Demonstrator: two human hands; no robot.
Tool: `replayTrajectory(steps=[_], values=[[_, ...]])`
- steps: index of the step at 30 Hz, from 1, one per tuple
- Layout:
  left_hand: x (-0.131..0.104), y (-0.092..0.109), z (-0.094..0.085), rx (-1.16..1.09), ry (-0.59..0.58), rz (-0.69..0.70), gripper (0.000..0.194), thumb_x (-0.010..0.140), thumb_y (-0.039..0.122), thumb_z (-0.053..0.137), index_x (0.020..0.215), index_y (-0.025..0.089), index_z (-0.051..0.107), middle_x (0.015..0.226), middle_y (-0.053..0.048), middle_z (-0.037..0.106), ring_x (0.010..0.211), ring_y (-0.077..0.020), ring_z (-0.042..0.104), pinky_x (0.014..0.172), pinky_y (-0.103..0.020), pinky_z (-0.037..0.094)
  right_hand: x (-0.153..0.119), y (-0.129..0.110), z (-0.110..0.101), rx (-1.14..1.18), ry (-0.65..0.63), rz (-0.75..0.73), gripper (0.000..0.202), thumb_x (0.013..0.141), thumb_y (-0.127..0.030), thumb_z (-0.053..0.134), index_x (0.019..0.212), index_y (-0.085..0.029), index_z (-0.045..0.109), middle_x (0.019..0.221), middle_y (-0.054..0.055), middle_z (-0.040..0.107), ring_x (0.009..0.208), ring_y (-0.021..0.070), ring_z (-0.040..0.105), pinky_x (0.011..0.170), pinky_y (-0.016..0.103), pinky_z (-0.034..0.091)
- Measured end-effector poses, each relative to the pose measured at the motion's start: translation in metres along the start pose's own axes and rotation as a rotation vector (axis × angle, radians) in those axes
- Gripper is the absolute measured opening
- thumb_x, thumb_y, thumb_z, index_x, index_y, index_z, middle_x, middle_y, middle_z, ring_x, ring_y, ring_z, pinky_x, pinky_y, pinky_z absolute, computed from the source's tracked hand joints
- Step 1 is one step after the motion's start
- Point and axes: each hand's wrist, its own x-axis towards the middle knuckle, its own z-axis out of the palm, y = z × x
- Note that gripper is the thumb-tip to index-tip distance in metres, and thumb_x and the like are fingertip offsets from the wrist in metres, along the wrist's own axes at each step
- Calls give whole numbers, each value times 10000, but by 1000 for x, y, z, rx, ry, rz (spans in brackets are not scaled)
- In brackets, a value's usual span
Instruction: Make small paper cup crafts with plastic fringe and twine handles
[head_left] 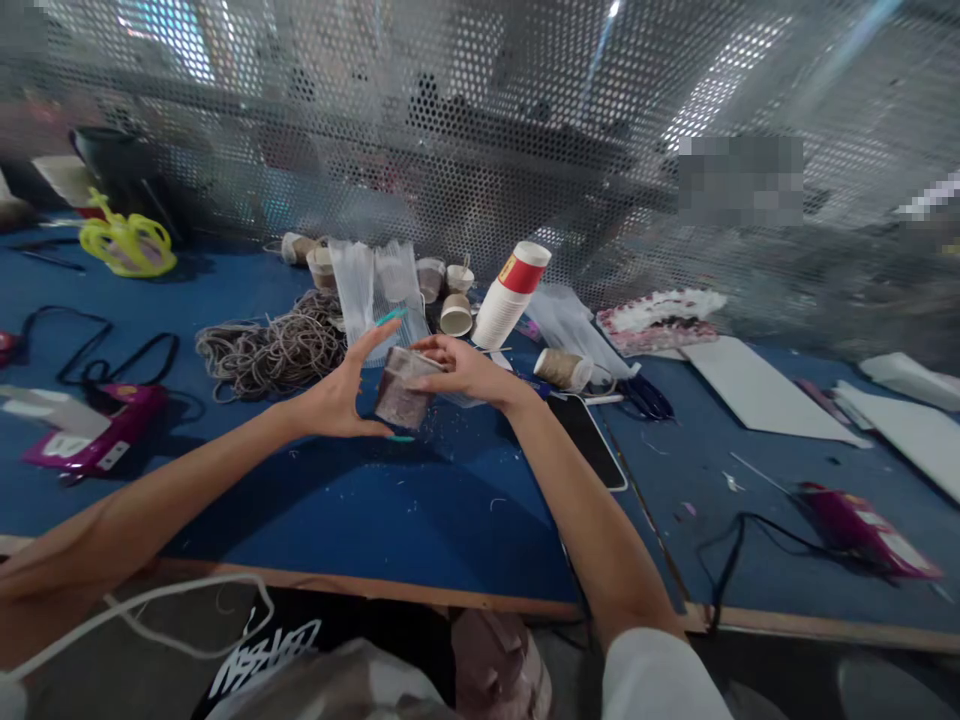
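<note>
Brown-grey piece: held over the blue table, between near and far edges, left of the seam; cannot tell whether touching the tabletop.
Right hand: pinching the brown-grey piece at its upper right, thumb across the near face, fingers over the far side.
Left hand: spread wide around the left side, fingers above, thumb below; cannot tell whether in contact, owing to blur.
Handling (judged): best to keep the right pinch firm but light, sparing the surface from denting; to set left thumb and fingertips on opposite sides before loosening the right; to turn slowly, clear of the twine heap.
Direction: upper end leaning toward the far edge and slightly right; lower end toward the near edge, slightly left.
Long axis: steep, tilted from upright; apparently little longer than wide. Open end: not discernible.
Beyond the right hand: leaning stacked cups, toward the far edge.
</note>
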Motion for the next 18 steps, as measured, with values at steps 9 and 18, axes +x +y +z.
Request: replayTrajectory(steps=[9,18], values=[[-5,-8,-7,177,109,-75,1022,632,544,817,1449,234,288,1275,-163,516,1155,-326,577,900,-455,546,-8,-9,-5,-361,122,35,443,657,-485,799,846,-187,531,854,58,649,767,206,657,666,342,535],[-2,-10,-12,188,76,186,893,748,495,748,1489,308,287,1212,-129,490,1140,-280,532,882,-445,549,-28,-32,-22,-326,15,-155,340,887,-391,604,639,-166,545,505,-33,559,418,62,501,420,199,364]])
